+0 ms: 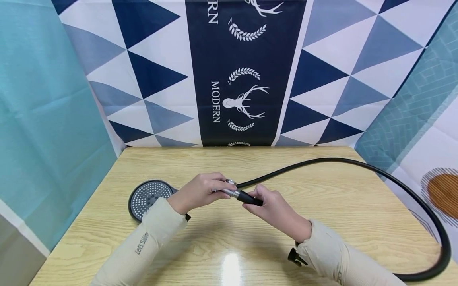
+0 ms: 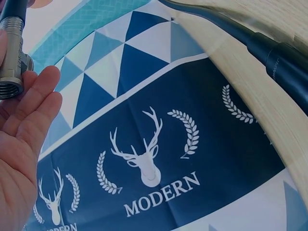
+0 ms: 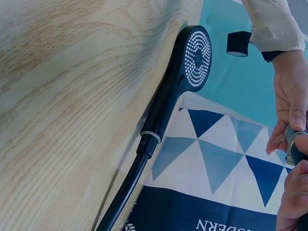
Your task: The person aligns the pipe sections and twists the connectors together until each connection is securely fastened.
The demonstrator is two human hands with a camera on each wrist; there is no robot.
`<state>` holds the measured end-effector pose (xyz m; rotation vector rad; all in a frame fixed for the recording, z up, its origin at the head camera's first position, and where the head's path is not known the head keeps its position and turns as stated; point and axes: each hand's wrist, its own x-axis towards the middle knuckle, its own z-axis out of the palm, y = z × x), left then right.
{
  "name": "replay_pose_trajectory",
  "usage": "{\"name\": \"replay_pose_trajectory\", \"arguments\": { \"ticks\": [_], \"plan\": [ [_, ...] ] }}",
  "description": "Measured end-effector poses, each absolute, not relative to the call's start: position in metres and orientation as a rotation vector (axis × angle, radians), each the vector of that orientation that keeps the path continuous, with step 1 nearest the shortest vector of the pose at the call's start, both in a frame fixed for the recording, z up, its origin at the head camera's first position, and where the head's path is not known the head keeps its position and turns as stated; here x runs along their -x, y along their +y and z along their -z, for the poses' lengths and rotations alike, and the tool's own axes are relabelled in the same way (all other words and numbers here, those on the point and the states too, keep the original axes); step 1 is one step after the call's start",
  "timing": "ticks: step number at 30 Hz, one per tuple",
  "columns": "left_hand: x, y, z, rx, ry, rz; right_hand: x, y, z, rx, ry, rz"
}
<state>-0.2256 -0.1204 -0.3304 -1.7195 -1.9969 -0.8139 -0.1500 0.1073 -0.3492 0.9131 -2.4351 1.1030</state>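
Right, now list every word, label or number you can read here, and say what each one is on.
"MODERN": white capitals, repeated on the navy band of the backdrop; some copies are cut off, such as "RN" at the top of the head view.
"Let's Slim": left sleeve, the second word not fully clear.
Unreadable: part of a print on the right sleeve; tiny lettering on the black hose collar.
No numbers legible.

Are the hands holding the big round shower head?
No, the shower head lies on the table; the left hand holds a metal fitting and the right hand a black hose end.
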Motion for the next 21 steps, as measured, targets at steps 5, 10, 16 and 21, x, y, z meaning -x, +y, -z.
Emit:
{"name": "replay_pose_trajectory", "arguments": {
  "ticks": [5, 10, 16, 21],
  "plan": [
    [0.2235, -0.1206, 0.3302, 1.713, -1.997, 0.813, 0.1491, 0.1081, 0.3488, -0.906, -2.447, -1.153],
    [0.2229, -0.1207, 0.3309, 1.704, -2.011, 0.818, 0.1487, 0.1084, 0.3487, -0.888, -2.465, -1.173],
    [0.2235, -0.1205, 0.3318, 1.703, -2.006, 0.816, 0.1488, 0.1077, 0.3484, -0.886, -2.461, -1.177],
    [0.2236, -0.1213, 0.3321, 1.711, -2.002, 0.826, 0.1497, 0.1082, 0.3493, -0.900, -2.465, -1.156]
  ]
}}
